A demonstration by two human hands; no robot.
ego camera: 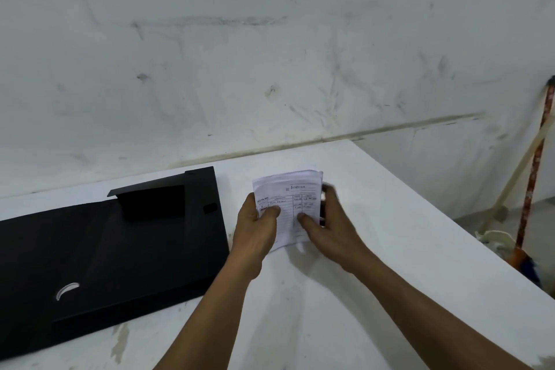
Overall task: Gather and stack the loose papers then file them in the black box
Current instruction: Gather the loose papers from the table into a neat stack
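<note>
White papers [288, 204] stand gathered on the counter [375, 249], pinched between our left hand [258, 225] and right hand [327, 219]; we judge squaring underway, next carrying them left into the open black box [120, 249].

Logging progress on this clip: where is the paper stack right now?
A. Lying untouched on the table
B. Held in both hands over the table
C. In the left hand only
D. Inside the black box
B: the paper stack is gripped by the left hand and right hand, to the right of the black box.
</note>
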